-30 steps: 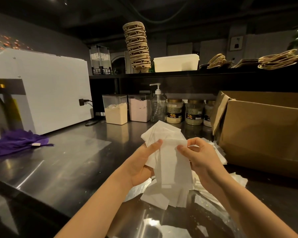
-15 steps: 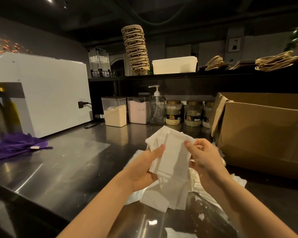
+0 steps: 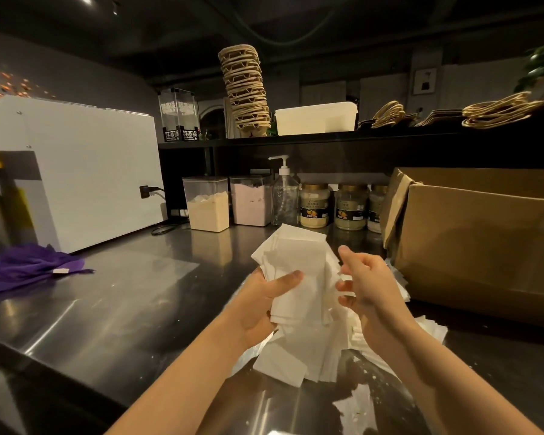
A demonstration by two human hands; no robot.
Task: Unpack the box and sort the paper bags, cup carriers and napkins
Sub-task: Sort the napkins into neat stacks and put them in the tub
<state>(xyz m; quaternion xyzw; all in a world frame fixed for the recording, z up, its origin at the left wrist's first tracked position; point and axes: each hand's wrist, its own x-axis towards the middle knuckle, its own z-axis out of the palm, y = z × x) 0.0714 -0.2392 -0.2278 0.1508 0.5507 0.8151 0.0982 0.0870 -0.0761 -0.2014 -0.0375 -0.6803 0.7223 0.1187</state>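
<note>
Left hand [image 3: 261, 306] grips the napkins [image 3: 299, 268], thumb across the front, up over the near counter [image 3: 107, 309]. Right hand [image 3: 368, 287] sits at the bundle's right edge, fingers curled; pinching or not, can't tell. Cardboard box [image 3: 484, 246] stands to the right.

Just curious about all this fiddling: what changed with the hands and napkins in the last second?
The right hand has lifted its fingers off the napkin stack's upper right edge. They now spread just beside it, and whether any still pinches a sheet is unclear. The left hand keeps gripping the stack, thumb across the front. The loose napkins below and the cardboard box stayed put.
</note>
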